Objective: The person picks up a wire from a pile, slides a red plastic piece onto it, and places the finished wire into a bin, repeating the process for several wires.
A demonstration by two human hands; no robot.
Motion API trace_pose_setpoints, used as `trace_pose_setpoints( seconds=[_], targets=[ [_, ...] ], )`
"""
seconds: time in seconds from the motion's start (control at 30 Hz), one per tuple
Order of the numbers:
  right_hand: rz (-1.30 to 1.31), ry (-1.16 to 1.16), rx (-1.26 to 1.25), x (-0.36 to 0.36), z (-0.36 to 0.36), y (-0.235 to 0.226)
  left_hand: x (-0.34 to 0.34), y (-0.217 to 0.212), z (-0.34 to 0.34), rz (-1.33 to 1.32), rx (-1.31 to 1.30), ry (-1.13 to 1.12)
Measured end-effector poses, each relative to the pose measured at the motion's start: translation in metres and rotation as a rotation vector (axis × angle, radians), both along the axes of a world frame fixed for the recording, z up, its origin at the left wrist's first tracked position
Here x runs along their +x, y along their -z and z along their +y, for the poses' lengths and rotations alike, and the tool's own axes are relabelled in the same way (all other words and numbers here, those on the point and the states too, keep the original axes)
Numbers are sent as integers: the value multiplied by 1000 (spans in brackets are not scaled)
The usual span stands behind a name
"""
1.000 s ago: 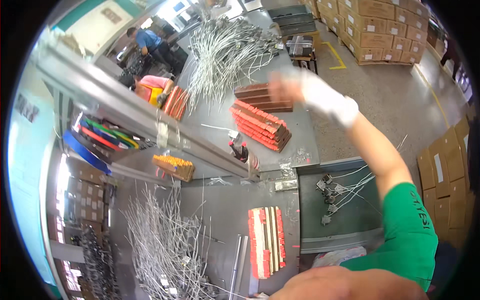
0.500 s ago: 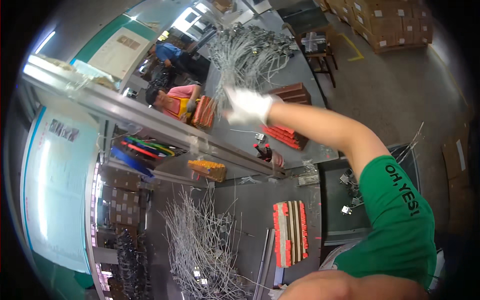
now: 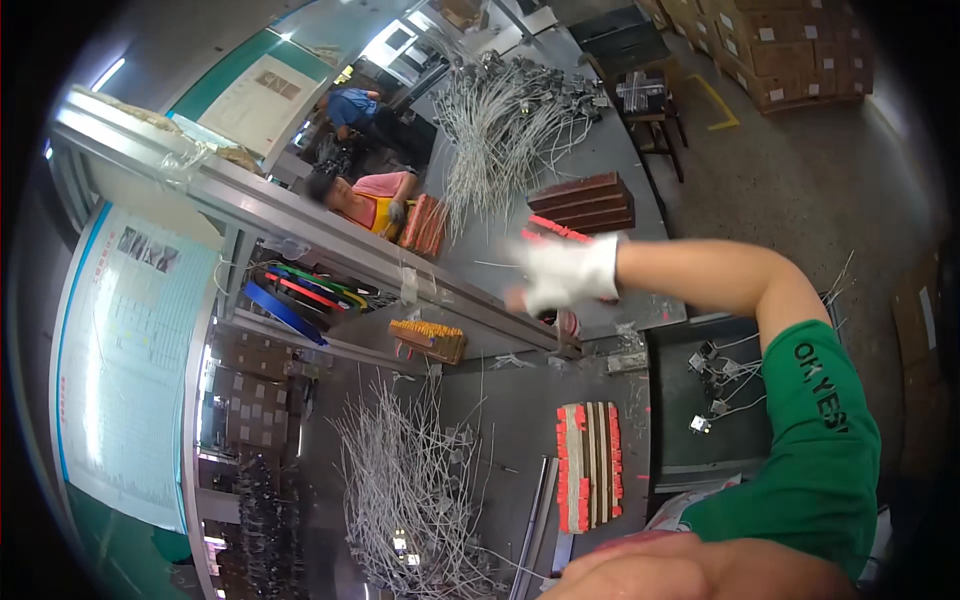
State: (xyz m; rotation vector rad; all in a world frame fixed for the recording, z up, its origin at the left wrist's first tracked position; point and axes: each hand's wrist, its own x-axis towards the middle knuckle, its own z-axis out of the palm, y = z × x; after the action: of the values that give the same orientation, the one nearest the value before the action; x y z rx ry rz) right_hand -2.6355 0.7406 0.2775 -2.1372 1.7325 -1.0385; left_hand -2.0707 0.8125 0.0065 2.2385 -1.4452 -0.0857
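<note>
Right hand [image 3: 565, 275], white-gloved and blurred, hovers over the far grey bench [image 3: 600, 150], and whether those fingers spread or pinch anything, I can't tell! Just behind it, partly covered, lies the red-edged brown stack [image 3: 552, 228], beside a plain reddish-brown ridged stack [image 3: 585, 200]; the left hand's out of view, its state unreadable.

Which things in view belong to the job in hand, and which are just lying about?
Likely in the job:
- white-gloved right hand, blurred
- red-edged stack, partly behind that hand
- far pile of white-wired parts, beyond it

Seemingly just lying about:
- stacked cardboard cartons
- stool
- blue band
</note>
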Motion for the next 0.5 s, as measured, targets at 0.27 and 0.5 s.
trace_pose_setpoints(
  seconds=[0.27,0.5],
  targets=[
    [90,772,-431,-89,-46,3,-20,2,-10,160,-25,72],
    [121,-302,420,-10,9,10,-24,12,3,297,-13,69]
  ],
)
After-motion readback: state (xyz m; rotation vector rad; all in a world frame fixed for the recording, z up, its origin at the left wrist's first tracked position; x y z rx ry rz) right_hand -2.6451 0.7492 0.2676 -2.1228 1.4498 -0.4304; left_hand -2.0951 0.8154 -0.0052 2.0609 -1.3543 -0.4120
